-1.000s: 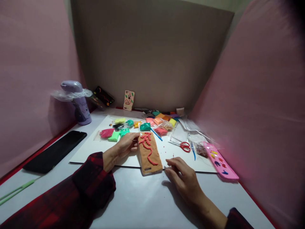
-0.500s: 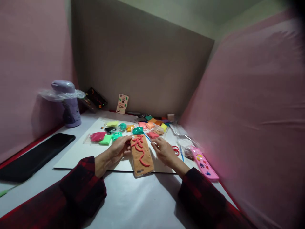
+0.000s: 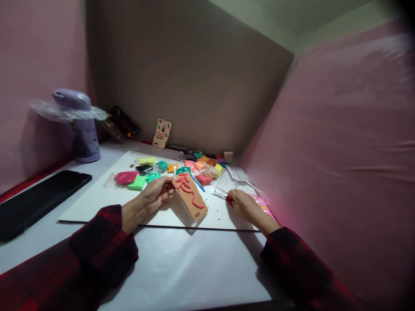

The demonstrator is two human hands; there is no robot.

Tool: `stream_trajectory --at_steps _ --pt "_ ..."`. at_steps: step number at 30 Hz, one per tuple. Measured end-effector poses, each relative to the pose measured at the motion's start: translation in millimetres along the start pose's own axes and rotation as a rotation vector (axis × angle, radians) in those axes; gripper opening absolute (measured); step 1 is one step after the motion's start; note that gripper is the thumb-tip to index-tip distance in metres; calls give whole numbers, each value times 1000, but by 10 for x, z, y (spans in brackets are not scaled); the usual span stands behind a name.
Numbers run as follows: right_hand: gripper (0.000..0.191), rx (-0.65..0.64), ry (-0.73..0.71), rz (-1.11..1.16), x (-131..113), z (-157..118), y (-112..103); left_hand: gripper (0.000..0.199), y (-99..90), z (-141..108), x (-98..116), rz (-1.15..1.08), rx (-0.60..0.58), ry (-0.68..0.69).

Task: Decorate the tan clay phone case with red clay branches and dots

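Between thumb and fingers, my left hand (image 3: 158,192) grips the upper left corner of a tan clay-covered phone case (image 3: 192,198), which is tilted above the white board (image 3: 97,205). Red clay forms a branching shape and a wavy line on the case. Over at the right, my right hand (image 3: 241,203) is closed on the red handles of the scissors (image 3: 230,199), whose blades point left. A blue stick (image 3: 198,183) lies just beyond the case. Tiny red bits are scattered on the board between the hands.
Several coloured clay packets (image 3: 126,177) lie across the back of the board. A purple bottle (image 3: 86,134) and a black phone-shaped object (image 3: 42,198) are at the left. A decorated case (image 3: 162,133) leans on the back wall. A pink tray (image 3: 264,206) is partly behind my right hand.
My right hand has moved right, away from the case, and taken hold of the scissors. The blue stick now lies free on the board. The case has tilted in my left hand.
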State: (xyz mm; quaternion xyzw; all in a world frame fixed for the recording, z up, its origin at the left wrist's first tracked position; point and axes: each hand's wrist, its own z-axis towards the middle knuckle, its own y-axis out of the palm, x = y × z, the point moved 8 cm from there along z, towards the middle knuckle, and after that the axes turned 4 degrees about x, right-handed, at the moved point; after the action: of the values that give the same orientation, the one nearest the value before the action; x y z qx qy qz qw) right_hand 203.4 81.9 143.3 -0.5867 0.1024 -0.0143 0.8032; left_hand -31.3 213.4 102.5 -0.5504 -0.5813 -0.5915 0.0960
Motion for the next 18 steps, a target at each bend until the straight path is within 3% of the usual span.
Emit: stream_trajectory --at_steps 6,11,14,18 --pt "13 11 33 178 37 112 -136 19 -70 -6 152 -61 51 83" --pt "20 111 200 506 151 80 -348 17 -102 -18 206 -138 75 107" --pt "30 141 330 797 5 22 -268 13 -72 -48 190 -168 58 89" --pt "50 195 461 1151 -376 -26 -50 10 25 -128 134 -215 13 77"
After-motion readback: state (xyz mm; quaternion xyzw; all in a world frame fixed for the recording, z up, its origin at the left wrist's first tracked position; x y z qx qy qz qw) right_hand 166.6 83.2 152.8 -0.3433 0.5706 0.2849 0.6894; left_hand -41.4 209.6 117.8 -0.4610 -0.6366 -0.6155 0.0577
